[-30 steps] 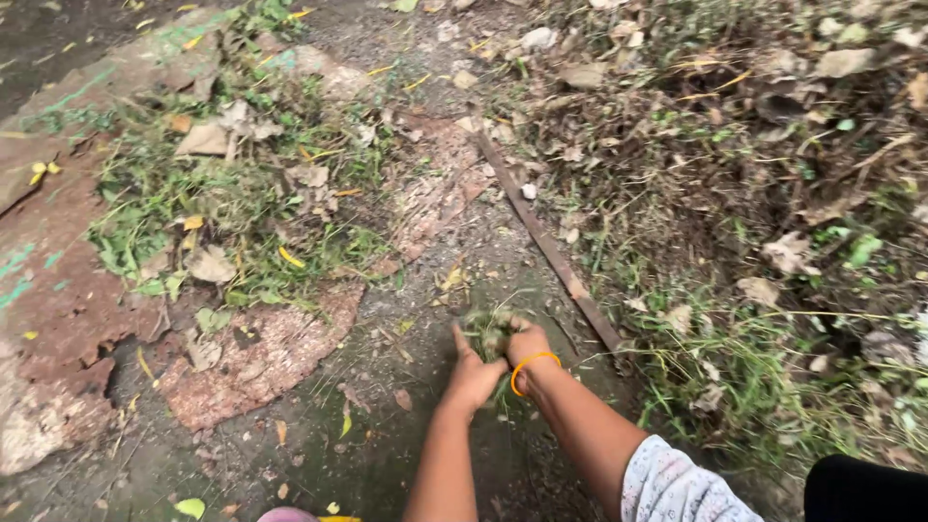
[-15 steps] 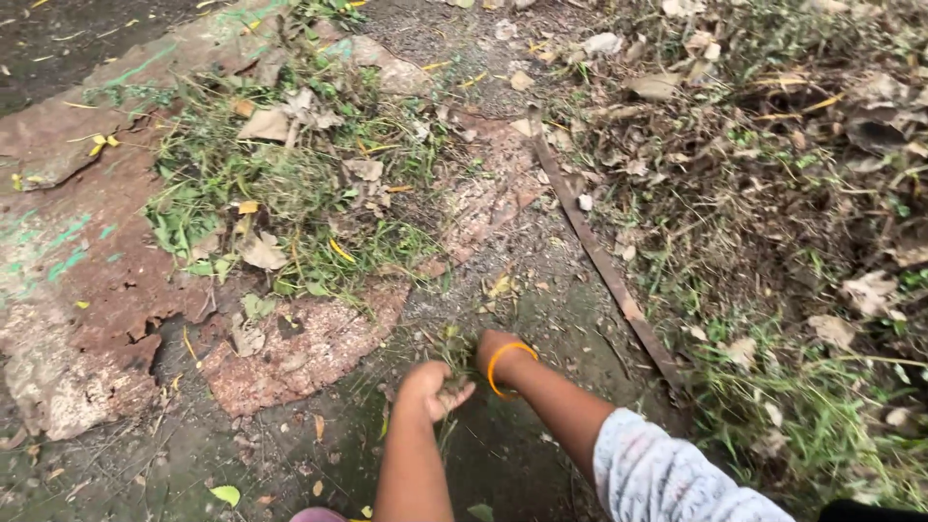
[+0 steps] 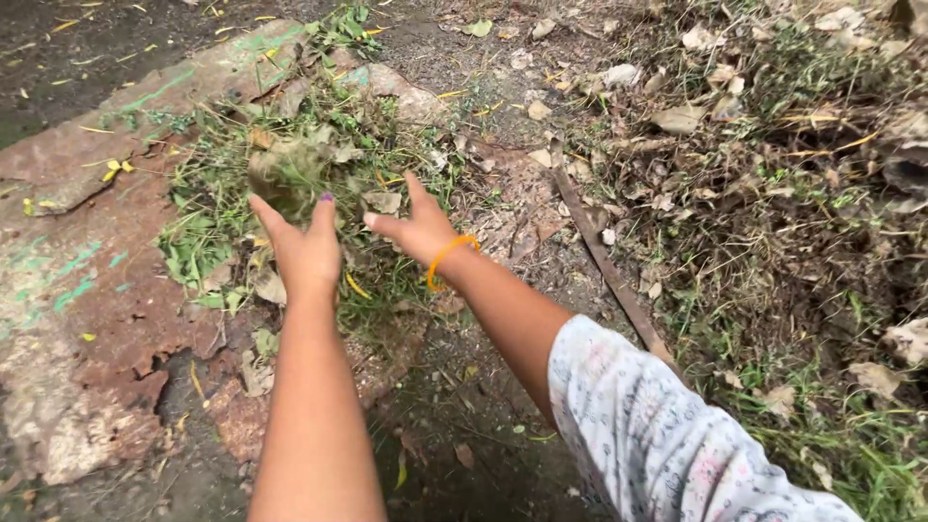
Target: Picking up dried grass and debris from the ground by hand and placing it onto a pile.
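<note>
My left hand [image 3: 304, 246] is stretched out over a heap of pulled weeds and dry leaves [image 3: 290, 193], fingers spread. A blurred clump of grass and dirt [image 3: 282, 172] is just beyond its fingertips, apart from the palm. My right hand [image 3: 414, 227], with an orange bangle [image 3: 445, 259] on the wrist, is held flat and open beside it, above the right edge of the heap. Neither hand grips anything. A white patterned sleeve [image 3: 657, 435] covers my right upper arm.
The weed heap lies on a rusty, broken metal sheet [image 3: 87, 290] at the left. A long thin rusty strip [image 3: 604, 256] runs diagonally across the dirt. Dry leaves, twigs and green grass [image 3: 793, 193] cover the ground to the right.
Both hands rose from the ground near the strip and swung up and left to the heap. The clump they gathered has left the left hand, and both hands have opened.
</note>
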